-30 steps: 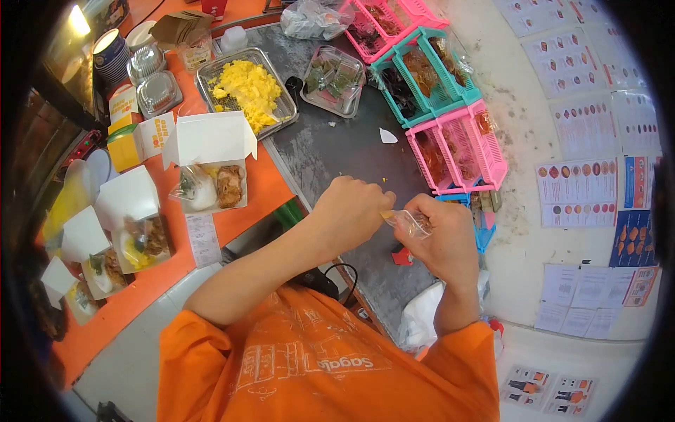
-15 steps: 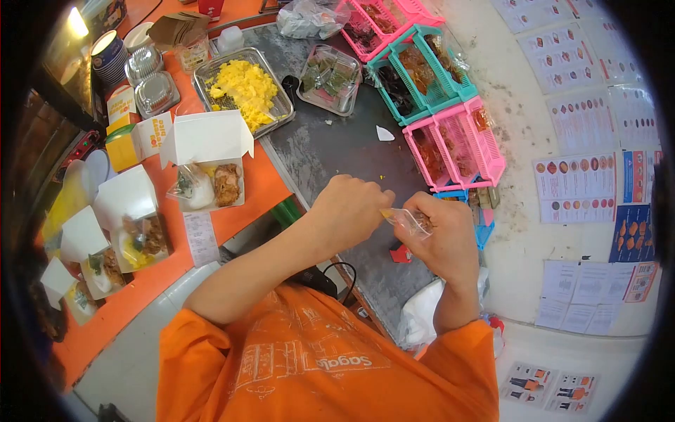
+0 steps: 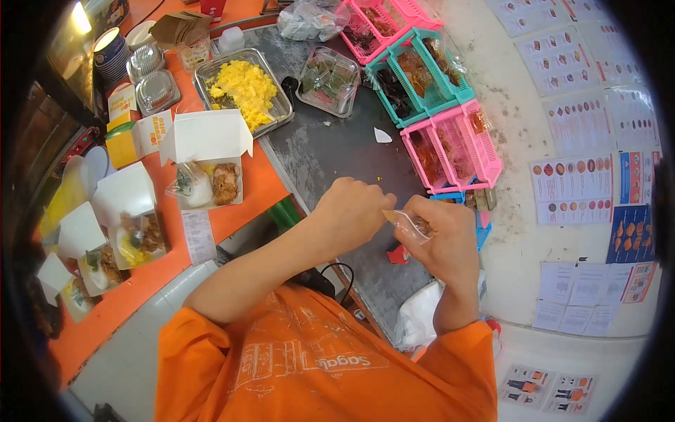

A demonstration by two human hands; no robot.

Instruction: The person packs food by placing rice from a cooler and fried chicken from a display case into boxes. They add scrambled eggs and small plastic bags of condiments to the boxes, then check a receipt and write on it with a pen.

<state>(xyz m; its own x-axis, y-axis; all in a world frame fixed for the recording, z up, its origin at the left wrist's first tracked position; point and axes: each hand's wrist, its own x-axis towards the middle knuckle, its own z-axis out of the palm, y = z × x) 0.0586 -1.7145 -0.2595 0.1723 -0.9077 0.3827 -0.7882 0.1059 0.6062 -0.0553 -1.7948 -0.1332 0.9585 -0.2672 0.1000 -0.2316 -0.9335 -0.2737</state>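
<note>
A small clear plastic bag [image 3: 409, 225] with something brownish inside is held between my two hands, above the dark worktop. My left hand [image 3: 351, 216] has its fingers curled in and pinches the bag's pointed end. My right hand [image 3: 446, 228] is closed round the other side of the bag. Just below the hands lies a small red packet [image 3: 398, 254]. Beyond them, pink baskets [image 3: 450, 151] and a teal basket [image 3: 420, 76] hold small filled bags.
At the left, open white boxes [image 3: 207, 137] with food stand on the orange counter [image 3: 232, 221]. A metal tray [image 3: 285, 109] of yellow food and a clear container [image 3: 329, 81] of leafy packets are farther back. A white plastic bag [image 3: 420, 313] sits near my right forearm.
Both hands still hold the small bag in nearly the same place. The view has shifted slightly, and nothing else has visibly moved.
</note>
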